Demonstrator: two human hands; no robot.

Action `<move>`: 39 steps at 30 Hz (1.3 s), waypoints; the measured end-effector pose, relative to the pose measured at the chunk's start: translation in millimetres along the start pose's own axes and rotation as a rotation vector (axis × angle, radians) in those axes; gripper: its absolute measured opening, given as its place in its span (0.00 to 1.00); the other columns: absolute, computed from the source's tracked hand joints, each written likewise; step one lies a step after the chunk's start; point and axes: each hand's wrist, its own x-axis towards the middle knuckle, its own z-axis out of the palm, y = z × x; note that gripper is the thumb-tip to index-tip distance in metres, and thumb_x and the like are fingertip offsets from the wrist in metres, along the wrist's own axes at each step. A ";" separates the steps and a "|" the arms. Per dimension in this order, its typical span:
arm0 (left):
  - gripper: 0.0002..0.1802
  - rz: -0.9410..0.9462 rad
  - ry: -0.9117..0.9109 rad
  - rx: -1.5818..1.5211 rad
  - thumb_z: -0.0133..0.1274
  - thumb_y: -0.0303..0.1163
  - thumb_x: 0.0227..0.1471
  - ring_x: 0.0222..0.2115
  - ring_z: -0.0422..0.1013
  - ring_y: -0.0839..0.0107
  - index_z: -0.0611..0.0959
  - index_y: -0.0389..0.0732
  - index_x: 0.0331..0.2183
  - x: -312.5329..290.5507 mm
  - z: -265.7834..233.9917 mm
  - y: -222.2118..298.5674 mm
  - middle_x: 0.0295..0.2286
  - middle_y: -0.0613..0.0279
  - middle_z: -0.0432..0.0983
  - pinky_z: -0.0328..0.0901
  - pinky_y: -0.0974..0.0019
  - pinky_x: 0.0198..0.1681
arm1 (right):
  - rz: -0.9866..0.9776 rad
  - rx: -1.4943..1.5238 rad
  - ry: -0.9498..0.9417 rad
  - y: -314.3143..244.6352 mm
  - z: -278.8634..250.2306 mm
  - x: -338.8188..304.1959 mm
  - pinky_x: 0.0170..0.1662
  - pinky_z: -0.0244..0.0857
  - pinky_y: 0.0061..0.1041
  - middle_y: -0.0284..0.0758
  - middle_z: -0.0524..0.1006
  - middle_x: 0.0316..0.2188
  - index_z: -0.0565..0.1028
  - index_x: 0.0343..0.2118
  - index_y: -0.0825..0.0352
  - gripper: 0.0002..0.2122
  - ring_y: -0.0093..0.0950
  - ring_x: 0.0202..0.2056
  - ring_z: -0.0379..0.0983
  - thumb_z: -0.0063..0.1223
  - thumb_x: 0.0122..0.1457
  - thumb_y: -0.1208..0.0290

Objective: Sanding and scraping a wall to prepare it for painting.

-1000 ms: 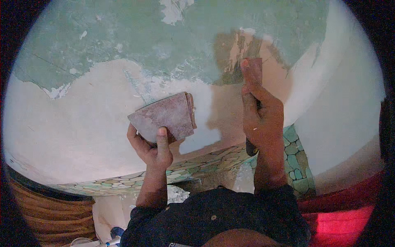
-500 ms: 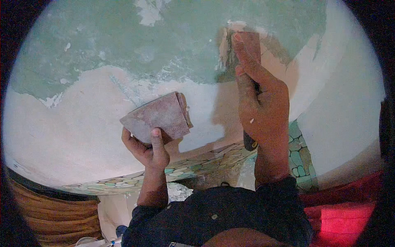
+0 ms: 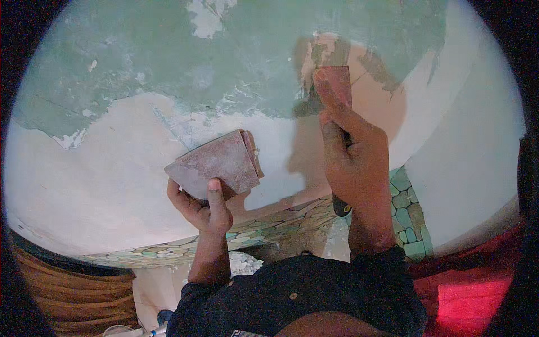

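Note:
My right hand [image 3: 359,157] is closed round a putty knife, its fingers stretched along the reddish-brown blade [image 3: 337,84]. The dark end of its handle [image 3: 341,206] shows below the palm. The blade is at the wall, by a rough patch where the green paint stops; whether its edge touches is unclear. Lower and to the left, my left hand [image 3: 205,208] grips a flat, layered grey-brown piece [image 3: 216,160], thumb on the front and fingers behind. That piece has worn edges and looks like a folded sheet or stacked plates; I cannot tell which.
The wall is flaking green paint [image 3: 140,50] above and white plaster [image 3: 90,185] below. A stone-patterned border [image 3: 281,222] runs along its bottom and up at the right corner [image 3: 409,219]. Brown cloth [image 3: 73,292] hangs lower left; red cloth [image 3: 474,303] lies lower right.
My right hand has drawn the putty knife down the wall, baring more of the rough patch above the blade. My left hand has sunk very slightly with its grey-brown piece.

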 end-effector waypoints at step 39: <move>0.41 -0.030 0.008 -0.032 0.60 0.37 0.46 0.50 0.59 0.59 0.53 0.36 0.54 -2.3 -3.8 -5.9 0.49 0.48 0.58 0.58 0.56 0.52 | -0.149 -0.037 0.195 2.2 4.6 9.4 0.24 0.64 0.24 0.45 0.74 0.21 0.70 0.52 0.53 0.21 0.26 0.16 0.67 0.48 0.54 0.78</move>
